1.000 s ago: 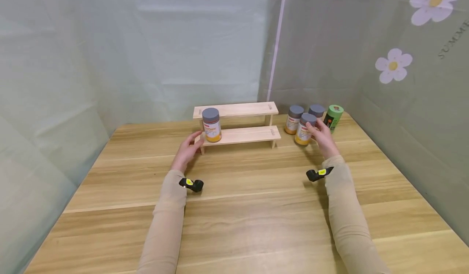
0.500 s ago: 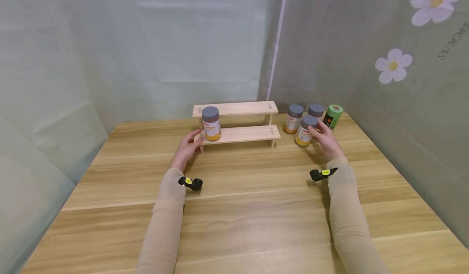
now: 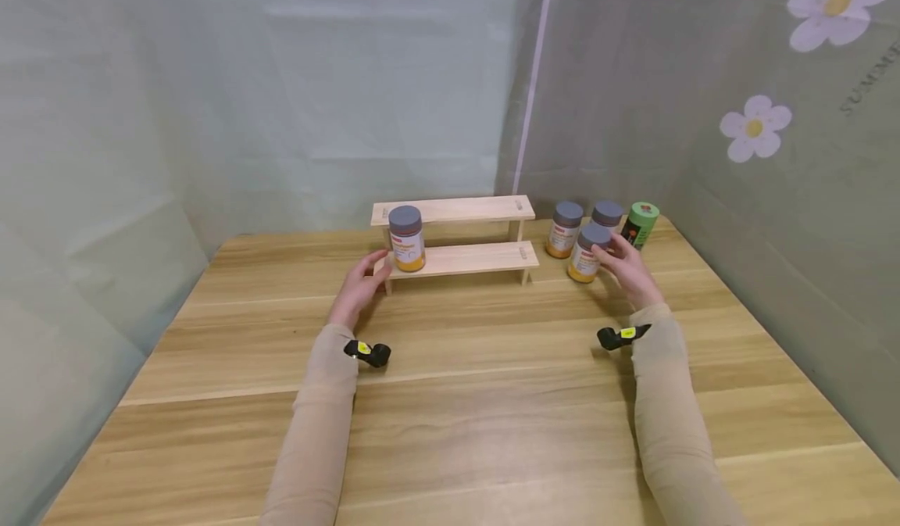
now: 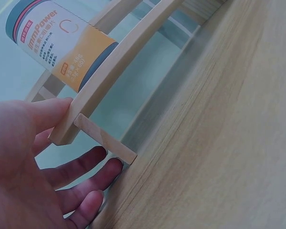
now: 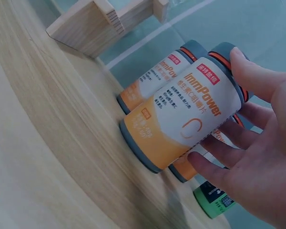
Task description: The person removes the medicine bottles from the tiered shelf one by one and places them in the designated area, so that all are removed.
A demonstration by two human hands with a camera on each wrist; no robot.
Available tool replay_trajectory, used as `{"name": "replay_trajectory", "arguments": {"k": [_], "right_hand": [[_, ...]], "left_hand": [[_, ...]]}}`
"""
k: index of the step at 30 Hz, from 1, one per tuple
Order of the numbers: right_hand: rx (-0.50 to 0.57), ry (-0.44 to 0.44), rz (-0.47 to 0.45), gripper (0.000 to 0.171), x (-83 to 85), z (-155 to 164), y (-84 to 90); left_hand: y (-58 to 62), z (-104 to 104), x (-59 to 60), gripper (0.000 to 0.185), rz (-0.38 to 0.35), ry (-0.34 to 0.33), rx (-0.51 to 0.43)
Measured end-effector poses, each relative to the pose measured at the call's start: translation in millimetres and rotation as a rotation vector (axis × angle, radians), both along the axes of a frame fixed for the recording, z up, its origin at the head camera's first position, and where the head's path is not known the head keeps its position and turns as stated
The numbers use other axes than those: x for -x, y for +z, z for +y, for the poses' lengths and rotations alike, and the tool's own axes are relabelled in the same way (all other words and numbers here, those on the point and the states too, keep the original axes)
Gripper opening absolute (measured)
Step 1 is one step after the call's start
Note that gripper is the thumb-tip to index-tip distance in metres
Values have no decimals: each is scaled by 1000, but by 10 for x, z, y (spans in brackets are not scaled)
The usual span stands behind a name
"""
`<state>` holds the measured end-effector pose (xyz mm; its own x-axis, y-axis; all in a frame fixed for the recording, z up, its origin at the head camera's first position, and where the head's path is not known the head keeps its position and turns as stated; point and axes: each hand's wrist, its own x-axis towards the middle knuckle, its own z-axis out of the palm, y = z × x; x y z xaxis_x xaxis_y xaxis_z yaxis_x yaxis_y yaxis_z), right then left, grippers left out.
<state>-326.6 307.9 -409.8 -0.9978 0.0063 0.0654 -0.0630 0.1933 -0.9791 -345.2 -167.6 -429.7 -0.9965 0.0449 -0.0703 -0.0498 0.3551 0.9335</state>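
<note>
Step in hand looks like a pickup: right hand (image 3: pixel 628 271) at 1 o'clock curls thumb and fingers around the nearest jar (image 3: pixel 587 252), which is upright on the table (image 3: pixel 492 401). Left hand (image 3: pixel 362 284) at 11 o'clock, fingers relaxed, touches the left end of the rack (image 3: pixel 460 259), gripping nothing. Next move calls for a firm grip and a straight lift, clear of neighbours. Count: four grey-lid jars, one on the rack's lower shelf (image 3: pixel 406 238) and three at 1 o'clock; one green can (image 3: pixel 639 224); one two-tier rack.

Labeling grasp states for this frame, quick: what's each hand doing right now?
Left hand: fingers straight, thumb touching the end of the wooden rack, gripping nothing.
Right hand: fingers curled round the front bottle, holding it.
</note>
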Motion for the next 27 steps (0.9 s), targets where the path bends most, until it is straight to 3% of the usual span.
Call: {"name": "replay_trajectory", "arguments": {"k": [10,20,27], "right_hand": [[20,-86,51,66,-42,33,115],[187,-148,201,52,-86,-41,248],[93,-201,208,42,-127,-170,394]], "left_hand": [[-24,21,-21,54,-3,6,2],[-29,6,14,54,2,3,-9],[-18,-1,1,53,-1,11,-19]]}}
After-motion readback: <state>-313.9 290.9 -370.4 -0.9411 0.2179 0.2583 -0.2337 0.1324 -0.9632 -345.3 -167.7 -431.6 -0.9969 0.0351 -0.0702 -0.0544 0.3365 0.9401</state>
